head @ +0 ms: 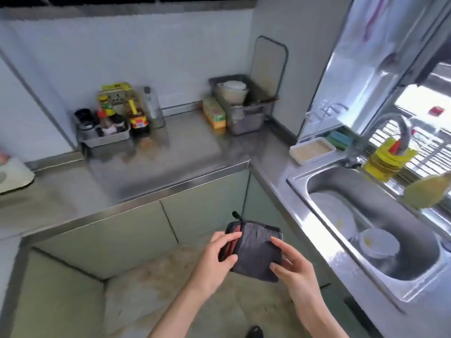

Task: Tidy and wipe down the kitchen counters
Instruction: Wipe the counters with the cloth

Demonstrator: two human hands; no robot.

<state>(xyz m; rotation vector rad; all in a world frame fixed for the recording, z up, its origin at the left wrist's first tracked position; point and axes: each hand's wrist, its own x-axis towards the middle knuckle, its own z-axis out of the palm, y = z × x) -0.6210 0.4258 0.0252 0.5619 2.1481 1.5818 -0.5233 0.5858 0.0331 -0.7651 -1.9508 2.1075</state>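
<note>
The stainless L-shaped tabletop (pixel 185 157) runs along the back wall and turns to carry the sink (pixel 300 184) under the window. The tiled floor (pixel 158 289) lies left of the sink and below it in the view, enclosed by pale green cabinet fronts (pixel 127 230).

Well left of the sink, against the far wall, stands a grey lidded bin (pixel 246 118) with its lid raised and pale bowls stacked inside. A yellow box (pixel 214 113) touches the side of the bin farther from the sink. Farther left again is a metal condiment tray (pixel 105 139) crowded with bottles. A red-labelled sauce jar (pixel 139 123) and a clear bottle (pixel 153 108) stand just beside it, on the side towards the sink.

A white rectangular tray (pixel 312 150) rests near the sink's far left corner, with stacked sponges (pixel 340 139) just behind it. At the sink's back edge stand the faucet (pixel 395 125) and a yellow bottle (pixel 383 164). Inside the sink lie a white plate (pixel 334 213) and a white bowl (pixel 379 242).

The folded dark grey cloth (pixel 256 250) is held in the air above the floor, just left of the sink's near rim. A reddish layer shows at its left edge and a black loop at its top corner. The left hand (pixel 214 259) has its grip pinching the cloth's left edge, and the right hand (pixel 292 267) has its grip pinching the right edge, index finger above and thumb at the lower edge.
</note>
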